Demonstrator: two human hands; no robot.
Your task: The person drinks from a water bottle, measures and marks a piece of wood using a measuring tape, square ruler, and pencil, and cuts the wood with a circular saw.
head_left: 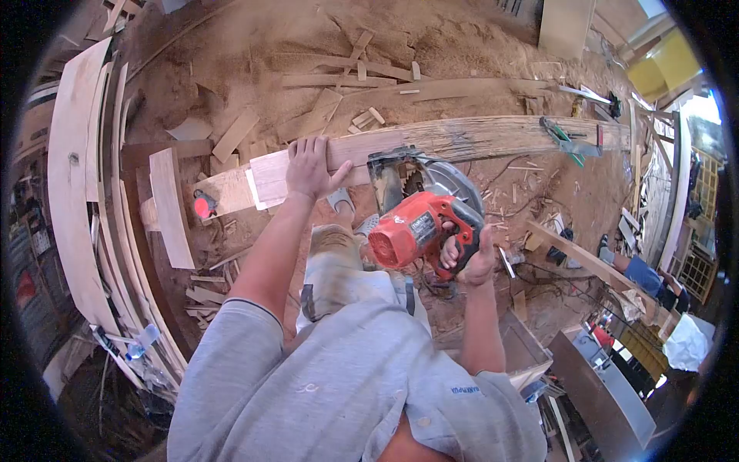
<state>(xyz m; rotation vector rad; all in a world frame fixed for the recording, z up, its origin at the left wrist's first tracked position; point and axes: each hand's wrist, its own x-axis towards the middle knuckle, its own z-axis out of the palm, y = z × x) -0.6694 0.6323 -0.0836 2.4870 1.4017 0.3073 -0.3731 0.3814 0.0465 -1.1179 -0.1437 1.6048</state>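
Note:
My left hand (308,167) lies on a pale wooden board (268,179), its fingers stretched over the far edge and its thumb out to the side. My right hand (469,256) is wrapped round the rear handle of a red circular saw (412,227). The saw's dark base plate (385,165) rests at the right part of the board, and its grey guard hides some of the wood. Under the board runs a long, rough plank (485,137). Whether the blade touches the wood, I cannot tell.
A red tape measure (204,205) lies left of the board. A green tool (568,144) sits on the plank's right part. Long boards (75,185) are stacked at left. Offcuts (236,132) and sawdust cover the ground. At right, a person's leg (616,259) shows by a beam (570,245).

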